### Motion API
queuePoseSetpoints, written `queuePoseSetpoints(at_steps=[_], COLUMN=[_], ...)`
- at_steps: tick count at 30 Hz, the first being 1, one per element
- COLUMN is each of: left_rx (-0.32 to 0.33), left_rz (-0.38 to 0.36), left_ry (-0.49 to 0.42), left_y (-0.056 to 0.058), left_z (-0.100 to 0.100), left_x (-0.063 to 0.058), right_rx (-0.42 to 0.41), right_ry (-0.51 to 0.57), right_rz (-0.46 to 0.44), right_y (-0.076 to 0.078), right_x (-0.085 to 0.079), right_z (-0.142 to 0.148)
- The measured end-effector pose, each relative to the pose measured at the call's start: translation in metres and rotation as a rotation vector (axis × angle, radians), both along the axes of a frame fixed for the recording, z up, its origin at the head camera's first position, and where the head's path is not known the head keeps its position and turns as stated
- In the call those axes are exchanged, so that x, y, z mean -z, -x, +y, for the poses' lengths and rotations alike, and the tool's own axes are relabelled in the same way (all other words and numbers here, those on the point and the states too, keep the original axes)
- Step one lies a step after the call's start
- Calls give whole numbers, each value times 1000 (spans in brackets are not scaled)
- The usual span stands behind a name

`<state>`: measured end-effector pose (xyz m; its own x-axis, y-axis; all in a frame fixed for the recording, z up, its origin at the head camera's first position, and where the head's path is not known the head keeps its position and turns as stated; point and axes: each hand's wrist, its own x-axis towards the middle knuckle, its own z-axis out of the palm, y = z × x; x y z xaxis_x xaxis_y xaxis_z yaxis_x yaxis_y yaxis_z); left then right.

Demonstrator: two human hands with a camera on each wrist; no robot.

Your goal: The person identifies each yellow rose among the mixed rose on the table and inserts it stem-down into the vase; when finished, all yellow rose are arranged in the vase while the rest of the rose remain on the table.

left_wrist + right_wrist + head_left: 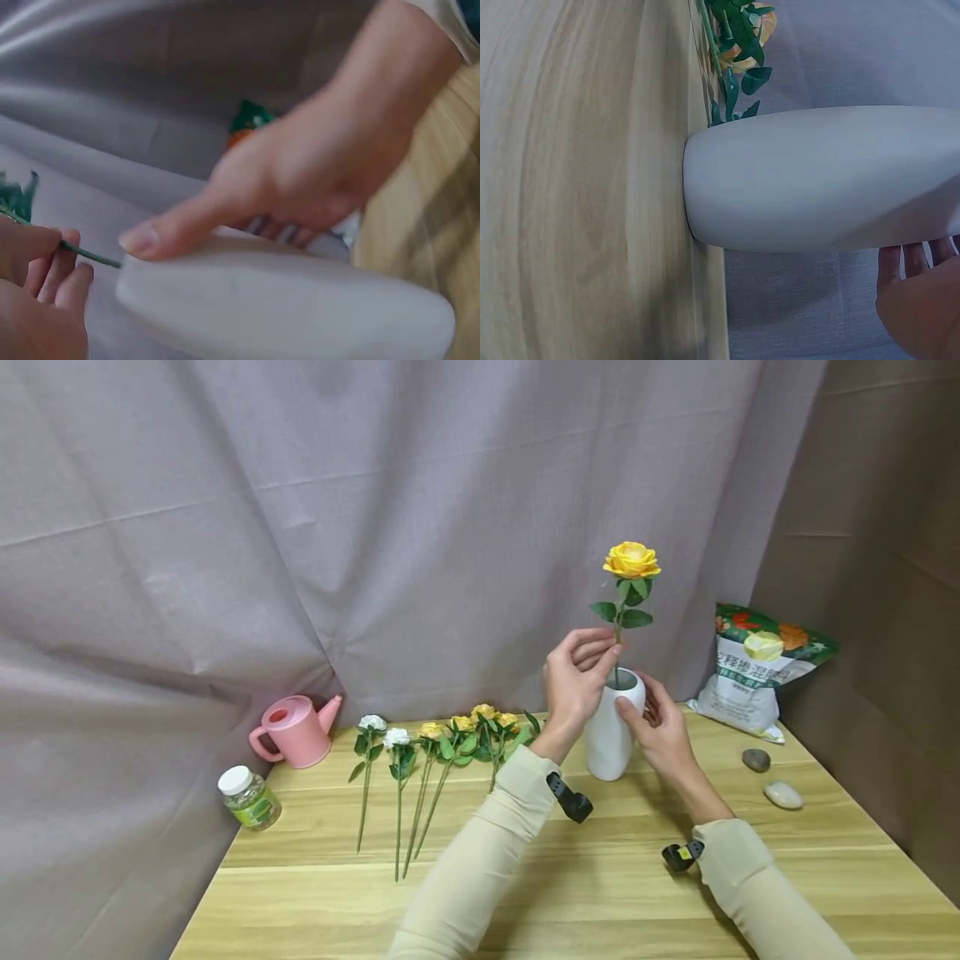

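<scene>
Right of frame centre, the left hand (577,683) pinches the presumably light yellow rose (632,561) correctly by its stem (97,258); the right hand (664,732) grips the likely breakable white vase (607,743) near its top.

This is looking like a curtained-off, staged space: grey cloth (450,527) is hanging at twelve o'clock, darker cloth (870,552) is closing off two, and a wood-grain surface (600,893) is stretching towards six!

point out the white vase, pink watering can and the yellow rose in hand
White vase (609,737): head view, middle of body
Pink watering can (302,737): head view, side of body
Yellow rose (632,562): head view, middle of bloom
</scene>
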<state>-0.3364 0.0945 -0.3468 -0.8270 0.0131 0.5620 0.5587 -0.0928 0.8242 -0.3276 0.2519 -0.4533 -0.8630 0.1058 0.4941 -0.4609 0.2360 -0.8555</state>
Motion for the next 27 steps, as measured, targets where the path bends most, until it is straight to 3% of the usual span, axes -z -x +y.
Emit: queuePoseSetpoints(at_steps=[5, 13, 21, 24, 27], left_rx=[-101, -114, -143, -153, -128], left_rz=[12, -18, -5, 23, 48], left_ry=[167, 244, 406, 416, 354], left_y=[0, 4, 2, 1, -1], left_z=[0, 0, -1, -3, -10], left_x=[14, 28, 29, 30, 35], right_rx=[-2, -3, 6, 15, 8], right_ry=[-6, 17, -6, -23, -23], right_rz=[-3, 6, 7, 5, -1], right_y=[-1, -1, -1, 0, 2], right_x=[-1, 0, -2, -1, 1], right_z=[-1, -1, 1, 1, 1])
